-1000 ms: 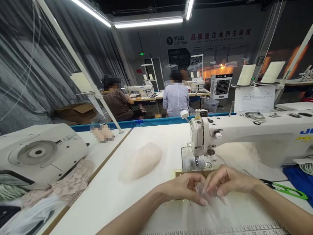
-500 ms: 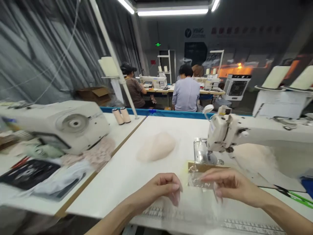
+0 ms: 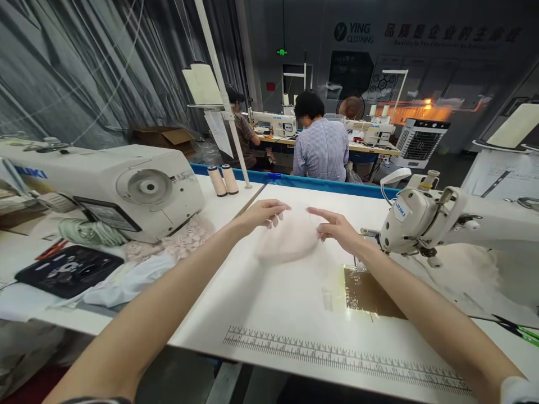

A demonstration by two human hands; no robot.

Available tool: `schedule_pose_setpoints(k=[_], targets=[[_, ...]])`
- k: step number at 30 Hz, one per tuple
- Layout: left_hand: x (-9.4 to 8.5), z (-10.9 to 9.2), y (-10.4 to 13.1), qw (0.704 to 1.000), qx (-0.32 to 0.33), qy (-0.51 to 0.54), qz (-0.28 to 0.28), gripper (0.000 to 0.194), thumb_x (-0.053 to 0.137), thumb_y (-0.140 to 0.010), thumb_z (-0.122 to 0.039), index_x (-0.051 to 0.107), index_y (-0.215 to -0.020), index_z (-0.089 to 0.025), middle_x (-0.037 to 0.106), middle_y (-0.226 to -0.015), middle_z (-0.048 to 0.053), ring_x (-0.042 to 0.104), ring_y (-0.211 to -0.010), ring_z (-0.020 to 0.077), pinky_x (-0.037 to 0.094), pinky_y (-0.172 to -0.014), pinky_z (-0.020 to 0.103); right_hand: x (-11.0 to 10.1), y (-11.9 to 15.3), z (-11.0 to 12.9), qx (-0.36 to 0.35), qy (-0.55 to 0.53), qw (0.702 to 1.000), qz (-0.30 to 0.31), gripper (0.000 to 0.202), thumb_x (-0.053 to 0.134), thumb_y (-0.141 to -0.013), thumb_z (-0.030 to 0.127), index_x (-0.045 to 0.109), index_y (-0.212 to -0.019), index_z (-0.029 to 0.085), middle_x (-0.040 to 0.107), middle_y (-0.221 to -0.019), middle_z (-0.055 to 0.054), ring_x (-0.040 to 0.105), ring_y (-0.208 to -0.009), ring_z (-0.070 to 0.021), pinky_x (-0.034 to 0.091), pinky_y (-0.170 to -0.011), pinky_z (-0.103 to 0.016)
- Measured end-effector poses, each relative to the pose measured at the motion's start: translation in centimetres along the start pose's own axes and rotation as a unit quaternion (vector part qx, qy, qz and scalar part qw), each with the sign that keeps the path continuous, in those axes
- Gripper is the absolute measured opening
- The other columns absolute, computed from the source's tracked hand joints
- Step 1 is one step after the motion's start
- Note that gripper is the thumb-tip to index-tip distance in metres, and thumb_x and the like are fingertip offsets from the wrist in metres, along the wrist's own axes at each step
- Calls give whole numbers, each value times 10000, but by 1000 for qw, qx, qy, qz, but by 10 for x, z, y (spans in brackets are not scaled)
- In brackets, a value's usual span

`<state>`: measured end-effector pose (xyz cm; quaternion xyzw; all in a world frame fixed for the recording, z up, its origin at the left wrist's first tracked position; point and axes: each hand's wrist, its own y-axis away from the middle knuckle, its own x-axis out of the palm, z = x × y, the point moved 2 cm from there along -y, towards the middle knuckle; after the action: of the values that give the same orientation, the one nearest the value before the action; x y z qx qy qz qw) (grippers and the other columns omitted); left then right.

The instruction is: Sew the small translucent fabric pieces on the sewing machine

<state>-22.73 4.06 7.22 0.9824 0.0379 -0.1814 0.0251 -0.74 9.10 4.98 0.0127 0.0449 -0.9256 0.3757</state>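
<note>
A pale pink, cup-shaped piece of fabric (image 3: 286,247) lies on the white sewing table (image 3: 278,297), its outline smeared. My left hand (image 3: 264,215) reaches over its upper left edge, fingers loosely bent and pointing right. At its upper right edge is my right hand (image 3: 334,229), index finger stretched out and thumb apart from it. Both hands are at the fabric; whether they press on it I cannot tell. To the right, a white sewing machine (image 3: 415,219) stands behind a brown patch (image 3: 370,294) under clear tape, partly covered by my right forearm.
A printed ruler (image 3: 320,356) runs along the table's front edge. Green-handled scissors (image 3: 524,332) lie at far right. On the left table are another sewing machine (image 3: 151,191), two thread spools (image 3: 223,180), lace and a black tray (image 3: 69,271). Two people sit at machines further back.
Both hands have moved forward from near the ruler to the pink fabric, stretching my arms out. The view has shifted, and the ruler and brown patch show more fully.
</note>
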Motion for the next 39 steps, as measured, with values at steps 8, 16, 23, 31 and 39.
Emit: schedule_pose_setpoints(k=[8, 16, 23, 31, 39], targets=[[13, 46, -33, 993, -8, -108, -51, 302, 533, -910, -355, 552, -1117, -137, 612, -1003, 58, 611, -805, 146, 539, -695, 325, -9, -27, -38, 50, 37, 998, -27, 658, 526, -607, 112, 571, -1260, 183, 683, -829, -42, 545, -560, -98, 349, -438, -197], [21, 52, -35, 957, 41, -232, -167, 302, 541, -899, -361, 567, -1119, -155, 610, -1066, 70, 595, -942, 189, 496, -842, 410, -12, -28, -40, 63, 94, 993, -34, 687, 475, -612, 108, 544, -1292, 178, 630, -629, 7, 485, -493, -98, 305, -436, -207], [26, 47, -31, 936, 65, -287, -192, 279, 480, -873, -297, 571, -1133, -254, 674, -893, 19, 614, -858, 209, 442, -734, 312, -17, -25, -35, 70, 178, 980, -52, 689, 459, -651, 58, 513, -1325, 188, 604, -572, 37, 509, -496, -108, 419, -558, -238], [28, 43, -12, 910, 102, -355, -186, 304, 417, -851, -232, 596, -1096, -232, 620, -1116, 67, 571, -1031, 267, 429, -835, 383, -32, -29, -49, 51, 263, 956, -118, 331, 618, -829, 188, 585, -1158, 161, 660, -984, -52, 630, -786, -158, 511, -790, -361], [16, 62, 33, 922, 112, -340, -149, 334, 349, -871, -228, 578, -1113, -239, 594, -1185, 34, 567, -1036, 218, 454, -863, 350, -27, -28, -50, 8, 177, 979, -105, 387, 510, -762, 70, 638, -1119, 145, 628, -1204, -91, 639, -965, -176, 510, -856, -303]])
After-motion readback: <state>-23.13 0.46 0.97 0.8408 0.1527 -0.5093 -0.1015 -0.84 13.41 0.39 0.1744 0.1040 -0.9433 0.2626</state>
